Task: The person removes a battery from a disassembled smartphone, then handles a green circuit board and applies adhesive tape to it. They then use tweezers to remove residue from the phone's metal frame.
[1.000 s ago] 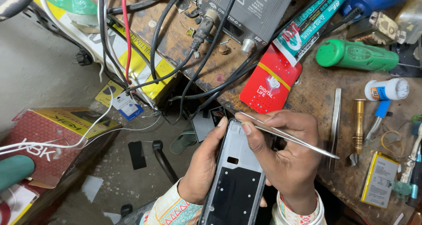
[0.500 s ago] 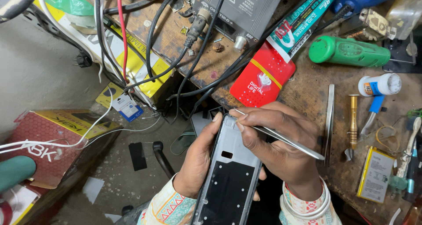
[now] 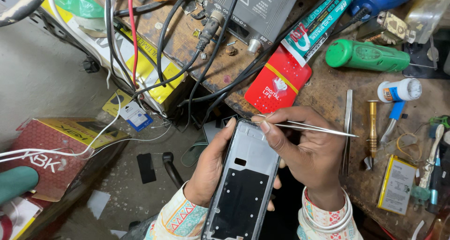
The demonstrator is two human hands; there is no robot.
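My left hand [image 3: 208, 167] cradles an open phone frame [image 3: 243, 183] from below and from the left; the frame is grey at the top with a black panel lower down. My right hand [image 3: 309, 151] pinches thin metal tweezers [image 3: 309, 126], with their tips at the frame's top right corner and their back end pointing right. Part of the right hand also rests against the frame's right edge.
The worn wooden bench [image 3: 328, 90] carries a red card [image 3: 279, 83], a glue tube [image 3: 316, 22], a green bottle [image 3: 368, 56], spare tweezers [image 3: 347, 127], a brass screwdriver [image 3: 372, 127], a flat battery [image 3: 397, 184] and a dark power box [image 3: 258, 8] with several cables. A red carton [image 3: 61, 151] lies on the floor at left.
The view has shifted slightly. My right hand has lowered the tweezers from a steeper slant to nearly level, with the tips kept at the frame's top edge.
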